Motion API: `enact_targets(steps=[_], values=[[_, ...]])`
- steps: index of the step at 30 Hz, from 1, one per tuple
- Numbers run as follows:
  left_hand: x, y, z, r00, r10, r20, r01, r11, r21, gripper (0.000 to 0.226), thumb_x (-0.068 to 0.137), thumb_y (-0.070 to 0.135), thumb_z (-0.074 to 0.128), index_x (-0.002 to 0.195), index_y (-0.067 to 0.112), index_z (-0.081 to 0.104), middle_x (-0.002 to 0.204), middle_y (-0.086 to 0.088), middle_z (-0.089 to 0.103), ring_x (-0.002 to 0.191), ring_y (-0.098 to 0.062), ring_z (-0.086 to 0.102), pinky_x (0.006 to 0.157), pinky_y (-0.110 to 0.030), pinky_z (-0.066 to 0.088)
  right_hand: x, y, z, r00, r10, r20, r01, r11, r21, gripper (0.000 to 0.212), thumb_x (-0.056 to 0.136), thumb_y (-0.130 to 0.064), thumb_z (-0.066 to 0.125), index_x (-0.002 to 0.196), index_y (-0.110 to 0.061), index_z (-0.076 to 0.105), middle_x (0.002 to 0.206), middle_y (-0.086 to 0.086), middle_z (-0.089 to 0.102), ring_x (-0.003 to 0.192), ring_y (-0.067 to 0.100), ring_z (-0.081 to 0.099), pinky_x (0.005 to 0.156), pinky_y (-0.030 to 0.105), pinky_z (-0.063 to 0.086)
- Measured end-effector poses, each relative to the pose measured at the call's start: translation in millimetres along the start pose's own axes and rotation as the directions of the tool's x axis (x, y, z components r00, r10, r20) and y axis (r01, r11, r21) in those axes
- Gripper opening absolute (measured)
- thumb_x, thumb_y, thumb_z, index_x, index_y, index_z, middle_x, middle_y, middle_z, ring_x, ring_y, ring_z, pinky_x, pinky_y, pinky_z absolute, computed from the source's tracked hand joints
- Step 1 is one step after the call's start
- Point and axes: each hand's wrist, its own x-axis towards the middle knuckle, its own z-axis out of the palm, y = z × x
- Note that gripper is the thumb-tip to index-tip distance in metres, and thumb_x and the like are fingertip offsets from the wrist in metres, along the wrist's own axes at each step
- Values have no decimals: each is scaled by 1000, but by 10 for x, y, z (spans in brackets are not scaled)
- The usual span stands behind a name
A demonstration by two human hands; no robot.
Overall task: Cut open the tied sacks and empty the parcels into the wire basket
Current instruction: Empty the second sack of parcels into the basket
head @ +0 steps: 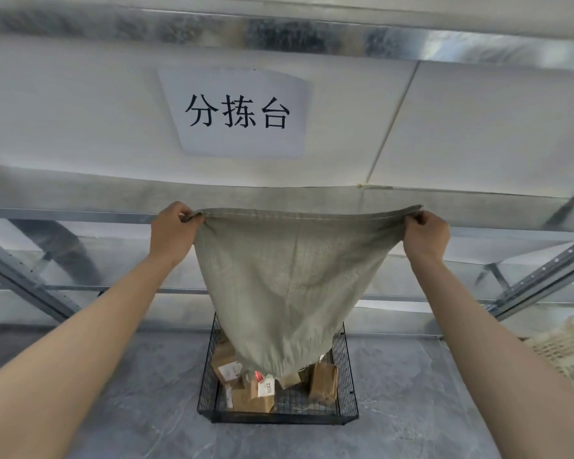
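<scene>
A grey-green woven sack [289,283] hangs upside down, its seamed bottom edge stretched level between my hands. My left hand [173,230] grips the left corner and my right hand [426,231] grips the right corner, both arms raised. The sack narrows downward and its mouth hangs inside the black wire basket [348,409] on the floor. Several brown cardboard parcels [252,397] with white labels lie in the basket under and beside the sack's mouth.
A metal shelf frame [540,286] runs across behind the sack, with slanted struts at left and right. A white sign with black characters [237,111] hangs on the panel above. A pale plastic crate [570,349] sits at the right edge. Grey floor [113,409] surrounds the basket.
</scene>
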Motion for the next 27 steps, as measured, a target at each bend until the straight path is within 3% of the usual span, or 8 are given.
enact_targets(steps=[3, 6, 8, 12, 19, 21, 24, 27], values=[[45, 145, -57, 999, 16, -41, -17, 999, -40, 13, 87, 21, 60, 86, 9, 57, 88, -8, 61, 84, -31, 60, 74, -36, 47, 13, -114, -47, 999, 1, -33, 1, 998, 60, 22, 92, -5, 44, 84, -6, 65, 77, 5, 58, 73, 21, 50, 66, 28, 38], [58, 351, -117, 991, 42, -125, -57, 992, -115, 10, 86, 20, 59, 84, 11, 57, 80, -6, 60, 78, -30, 59, 70, -33, 48, 39, -279, -116, 996, -2, -94, 14, 991, 130, 28, 89, -6, 44, 61, -11, 47, 59, 0, 43, 62, 18, 36, 59, 29, 30], [57, 522, -163, 983, 56, -176, -88, 980, -176, 9, 85, 20, 59, 78, 17, 55, 72, -2, 57, 75, -32, 60, 65, -30, 48, 50, -408, -170, 990, -27, -138, 46, 990, 135, 23, 88, -8, 45, 65, -5, 47, 58, 1, 39, 64, 19, 35, 56, 29, 27], [7, 890, -239, 970, 153, -188, -195, 953, -232, 18, 82, 20, 56, 70, 30, 48, 69, 3, 58, 67, -26, 60, 73, -45, 55, -1, -725, -259, 971, -125, -202, 161, 972, 171, 19, 87, -10, 45, 70, -3, 49, 58, 0, 36, 57, 14, 29, 47, 23, 21], [-44, 1353, -292, 912, 282, -297, -365, 890, -274, 16, 83, 22, 57, 74, 30, 46, 69, -6, 59, 62, -23, 57, 64, -37, 53, -249, -1240, -447, 867, -299, -399, 427, 858, 286, 27, 91, -11, 47, 65, -18, 46, 58, -11, 41, 50, 0, 38, 54, 14, 29], [-84, 1158, -150, 943, 279, -183, -314, 927, -206, 13, 84, 18, 56, 76, 26, 48, 75, -12, 61, 66, -27, 61, 62, -32, 48, -329, -1047, -271, 873, -349, -340, 437, 870, 227, 20, 93, -12, 47, 73, -12, 53, 62, -7, 46, 56, 3, 42, 56, 17, 29], [-263, 724, 106, 976, 203, 80, -206, 978, 32, 5, 88, 16, 56, 85, 13, 53, 80, -12, 59, 78, -32, 60, 65, -32, 43, -378, -517, 63, 961, -276, 22, 276, 960, -45, 22, 91, -5, 44, 75, 5, 55, 65, 12, 54, 63, 26, 48, 59, 29, 25], [-123, 784, -21, 985, 171, -31, -173, 981, -84, 6, 89, 18, 55, 87, 12, 54, 83, -10, 60, 77, -30, 59, 66, -32, 48, -239, -624, -34, 968, -241, -67, 244, 969, 42, 24, 93, -6, 45, 69, -7, 49, 60, -4, 43, 57, 14, 38, 57, 24, 20]])
